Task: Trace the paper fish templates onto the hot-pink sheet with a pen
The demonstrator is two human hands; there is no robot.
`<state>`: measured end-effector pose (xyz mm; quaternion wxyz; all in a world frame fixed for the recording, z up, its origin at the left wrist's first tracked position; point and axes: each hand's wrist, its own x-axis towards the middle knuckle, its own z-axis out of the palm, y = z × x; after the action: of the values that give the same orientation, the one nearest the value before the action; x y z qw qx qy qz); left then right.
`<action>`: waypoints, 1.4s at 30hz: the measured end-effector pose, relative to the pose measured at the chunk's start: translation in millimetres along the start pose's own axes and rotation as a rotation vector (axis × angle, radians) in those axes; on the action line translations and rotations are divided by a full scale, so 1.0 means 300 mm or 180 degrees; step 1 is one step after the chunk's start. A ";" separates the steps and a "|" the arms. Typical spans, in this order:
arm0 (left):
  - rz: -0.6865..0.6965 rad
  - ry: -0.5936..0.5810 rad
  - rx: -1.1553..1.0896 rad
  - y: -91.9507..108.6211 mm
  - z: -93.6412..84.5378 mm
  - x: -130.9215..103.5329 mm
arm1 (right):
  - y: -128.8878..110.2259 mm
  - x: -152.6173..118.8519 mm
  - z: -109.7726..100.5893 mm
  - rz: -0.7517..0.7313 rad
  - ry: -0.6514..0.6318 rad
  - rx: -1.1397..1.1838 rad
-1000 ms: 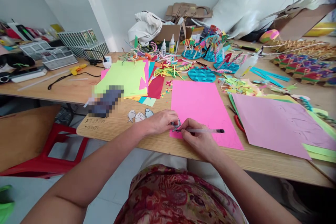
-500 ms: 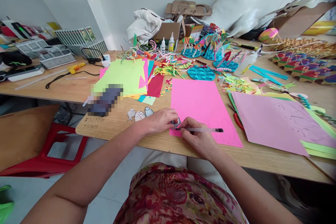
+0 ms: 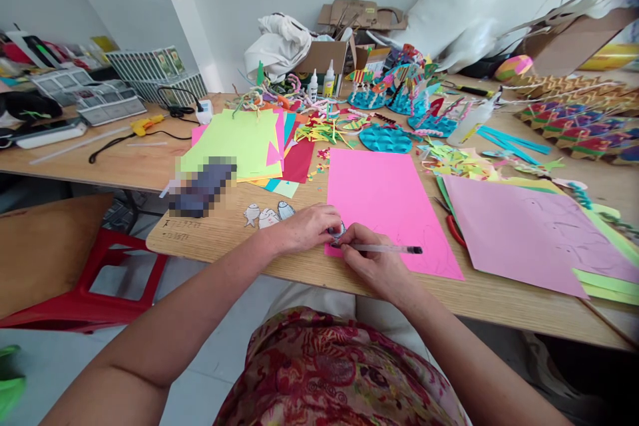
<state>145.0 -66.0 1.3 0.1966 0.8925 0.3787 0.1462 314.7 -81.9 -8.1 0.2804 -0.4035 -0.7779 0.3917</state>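
My right hand (image 3: 375, 265) grips a clear-barrelled pen (image 3: 399, 249), held low and nearly level, its tip at the near left corner of a bright pink sheet (image 3: 374, 183). Curled fingers of my left hand (image 3: 310, 226) press a small paper fish cutout (image 3: 338, 231) onto that corner. Much of the cutout is hidden by both hands. Faint pencil-like outlines show on the sheet's near right part. Left of my left hand lie several more paper fish cutouts (image 3: 269, 217), pale with dark drawn lines.
Scissors (image 3: 455, 229) with red handles lie partly beneath a pale pink sheet (image 3: 509, 239) with drawn outlines. Coloured paper (image 3: 239, 140) is stacked at the left, near a blurred-out dark object (image 3: 202, 190). Glue bottles (image 3: 328, 80), paper scraps and blue craft pieces (image 3: 385, 138) stand behind.
The pen has shifted very slightly at the corner of the pink sheet. The whole view has moved a little; both hands keep their hold.
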 end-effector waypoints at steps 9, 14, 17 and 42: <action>0.0033 0.0034 -0.0095 -0.005 0.004 -0.001 | -0.005 -0.004 -0.001 0.0073 0.0008 0.0242; 0.0045 0.0040 -0.0159 -0.013 0.004 0.001 | -0.009 -0.001 -0.034 0.0327 0.0126 0.0593; 0.0056 0.0003 -0.0189 -0.020 0.000 0.007 | -0.012 0.003 -0.043 0.0220 0.0010 0.0487; 0.0026 -0.0154 -0.0169 -0.015 -0.015 0.015 | -0.020 0.029 -0.024 0.0067 -0.0326 0.0269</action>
<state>143.4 -58.7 3.8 0.2287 0.8917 0.3663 0.1355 313.0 -74.0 1.8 0.2529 -0.3789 -0.7697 0.4472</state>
